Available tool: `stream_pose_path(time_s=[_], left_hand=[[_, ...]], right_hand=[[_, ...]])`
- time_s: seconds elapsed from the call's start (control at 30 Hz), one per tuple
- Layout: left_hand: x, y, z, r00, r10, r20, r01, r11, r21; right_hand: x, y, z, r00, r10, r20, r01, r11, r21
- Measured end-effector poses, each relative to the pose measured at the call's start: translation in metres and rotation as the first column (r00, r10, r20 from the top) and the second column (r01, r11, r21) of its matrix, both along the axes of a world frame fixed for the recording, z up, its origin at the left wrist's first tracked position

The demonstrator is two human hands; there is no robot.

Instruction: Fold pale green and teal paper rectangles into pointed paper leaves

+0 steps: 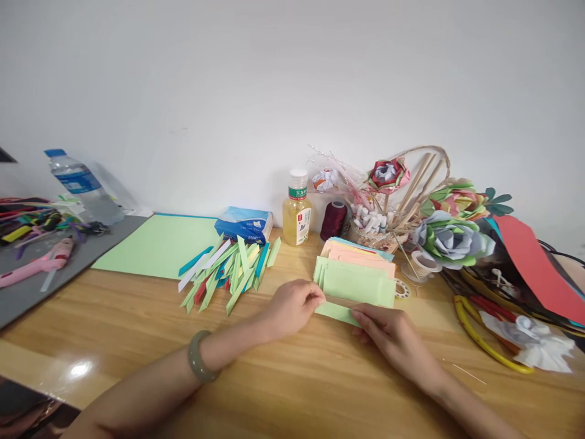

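Observation:
A narrow light green paper strip (337, 311) is stretched between my two hands, just above the wooden table. My left hand (295, 306), with a green bangle on its wrist, pinches the strip's left end. At the other end, my right hand (388, 332) has its thumb and fingers closed on the paper; some of those fingertips are hidden. Right behind the strip lies a stack of green paper pieces (359, 283), with orange and blue sheets (361, 253) behind them. To the left is a loose pile of folded paper strips (233, 271), mostly green, with blue, white and red ones.
A large green sheet (155, 247) and a blue tissue pack (244, 224) lie at the back left. A yellow drink bottle (297, 210), thread spool (333, 221) and paper flowers (452, 238) stand along the wall. Yellow-handled pliers (489, 347) lie right; a pink glue gun (43, 262) lies left.

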State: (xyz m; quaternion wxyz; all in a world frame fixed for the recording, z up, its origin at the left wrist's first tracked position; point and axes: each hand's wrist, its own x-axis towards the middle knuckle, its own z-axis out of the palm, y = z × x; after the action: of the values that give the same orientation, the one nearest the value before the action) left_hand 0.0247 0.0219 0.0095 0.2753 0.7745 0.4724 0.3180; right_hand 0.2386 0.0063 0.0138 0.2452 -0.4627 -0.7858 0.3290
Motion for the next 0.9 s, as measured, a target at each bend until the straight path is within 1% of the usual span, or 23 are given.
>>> stream_pose_path(time_s=[0.13, 0.2, 0.27, 0.33, 0.4, 0.47, 0.57, 0.6, 0.63, 0.67, 0.7, 0.73, 0.77, 0.8, 0.83, 0.87, 0.9], left_hand=[[-0.017, 0.011, -0.004, 0.977, 0.152, 0.146, -0.142, 0.987, -0.078], [-0.02, 0.014, -0.006, 0.953, 0.186, 0.24, -0.153, 0.977, -0.149], [-0.017, 0.012, -0.007, 0.93, 0.157, 0.334, -0.079, 0.969, -0.235], [-0.01, 0.007, -0.006, 0.905, 0.084, 0.416, 0.058, 0.946, -0.319], [-0.002, 0.001, -0.003, 0.88, 0.009, 0.475, 0.195, 0.904, -0.38], [0.005, -0.004, 0.0, 0.841, -0.041, 0.54, 0.32, 0.842, -0.435], [0.011, -0.008, 0.005, 0.755, -0.026, 0.655, 0.455, 0.74, -0.495], [0.011, -0.009, 0.005, 0.734, -0.006, 0.679, 0.474, 0.721, -0.506], [0.012, -0.009, 0.006, 0.724, 0.014, 0.689, 0.475, 0.714, -0.514], [0.012, -0.009, 0.006, 0.725, 0.033, 0.688, 0.46, 0.719, -0.52], [0.011, -0.008, 0.006, 0.729, 0.053, 0.683, 0.44, 0.727, -0.526], [0.011, -0.008, 0.006, 0.73, 0.076, 0.679, 0.42, 0.733, -0.535], [0.01, -0.008, 0.006, 0.733, 0.1, 0.673, 0.399, 0.738, -0.544], [0.01, -0.007, 0.006, 0.736, 0.12, 0.667, 0.383, 0.739, -0.555], [0.009, -0.007, 0.006, 0.739, 0.136, 0.66, 0.372, 0.734, -0.567], [0.009, -0.007, 0.006, 0.742, 0.146, 0.654, 0.369, 0.726, -0.581], [0.009, -0.006, 0.005, 0.746, 0.153, 0.648, 0.37, 0.715, -0.594]], right_hand=[[0.013, 0.005, 0.001, 0.993, -0.101, -0.055, 0.096, 0.991, -0.092], [0.013, 0.006, 0.002, 0.985, -0.139, -0.098, 0.124, 0.982, -0.145], [0.008, 0.004, 0.005, 0.976, -0.155, -0.155, 0.122, 0.971, -0.206], [0.002, 0.001, 0.007, 0.964, -0.154, -0.216, 0.093, 0.959, -0.267], [-0.004, -0.003, 0.009, 0.95, -0.145, -0.278, 0.046, 0.942, -0.332], [-0.009, -0.006, 0.009, 0.932, -0.135, -0.335, -0.013, 0.915, -0.402], [-0.014, -0.008, 0.007, 0.904, -0.121, -0.409, -0.113, 0.856, -0.504], [-0.014, -0.009, 0.007, 0.901, -0.106, -0.42, -0.146, 0.838, -0.525], [-0.015, -0.009, 0.006, 0.903, -0.083, -0.422, -0.172, 0.83, -0.53], [-0.015, -0.009, 0.006, 0.91, -0.053, -0.411, -0.183, 0.838, -0.514], [-0.015, -0.01, 0.006, 0.924, -0.024, -0.382, -0.172, 0.866, -0.47], [-0.014, -0.01, 0.006, 0.941, 0.0, -0.337, -0.14, 0.909, -0.392], [-0.012, -0.011, 0.006, 0.959, 0.008, -0.284, -0.092, 0.955, -0.282], [-0.01, -0.012, 0.006, 0.973, 0.005, -0.229, -0.038, 0.989, -0.14], [-0.008, -0.013, 0.005, 0.985, 0.003, -0.172, 0.0, 1.0, 0.019], [-0.006, -0.014, 0.003, 0.993, 0.009, -0.117, 0.013, 0.983, 0.183], [-0.005, -0.015, 0.002, 0.998, 0.026, -0.064, -0.003, 0.943, 0.331]])
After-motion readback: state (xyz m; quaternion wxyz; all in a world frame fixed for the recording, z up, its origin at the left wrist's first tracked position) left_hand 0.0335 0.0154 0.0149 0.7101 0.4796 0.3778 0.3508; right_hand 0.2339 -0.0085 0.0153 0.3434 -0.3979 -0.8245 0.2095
